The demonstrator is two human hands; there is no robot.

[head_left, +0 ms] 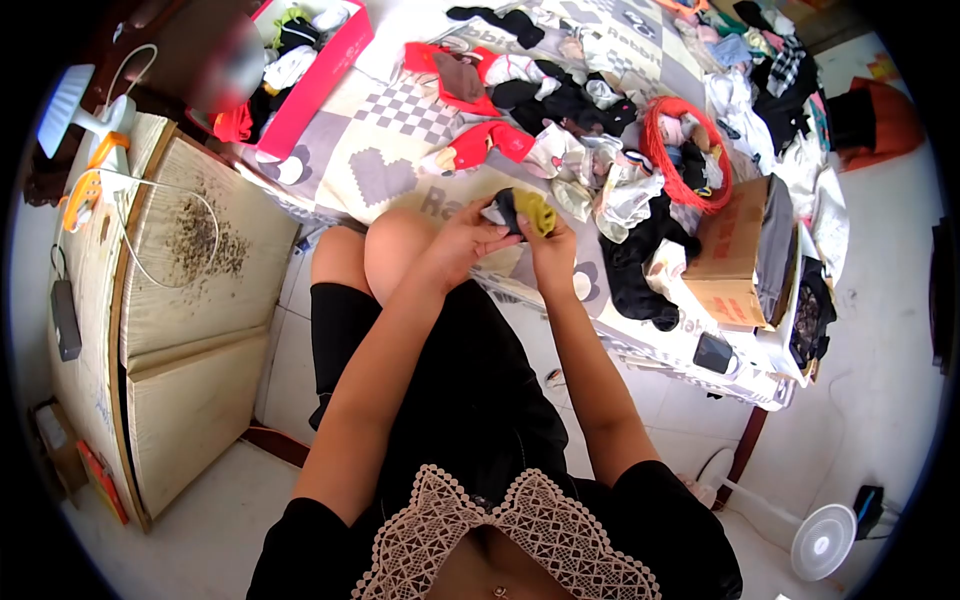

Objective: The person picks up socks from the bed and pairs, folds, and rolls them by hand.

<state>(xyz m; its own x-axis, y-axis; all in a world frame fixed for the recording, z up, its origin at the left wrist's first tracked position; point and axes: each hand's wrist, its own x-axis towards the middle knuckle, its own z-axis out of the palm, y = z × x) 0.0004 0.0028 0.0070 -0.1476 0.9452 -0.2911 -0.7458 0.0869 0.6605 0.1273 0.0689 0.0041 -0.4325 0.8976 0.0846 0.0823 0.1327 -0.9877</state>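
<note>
Over the near edge of the bed, my left hand and my right hand come together on a small bundle of yellow and dark grey cloth that looks like socks. My left fingers pinch its dark, pale-edged side, and my right fingers close around the yellow side. Part of the bundle is hidden by the fingers. Just beyond it lie a red garment and crumpled white pieces. Black clothing is heaped to the right of my right hand.
A pink box of clothes stands at the bed's left. On the right are a red round basket, a cardboard box and a phone. A stained cabinet stands left; a white fan is at lower right.
</note>
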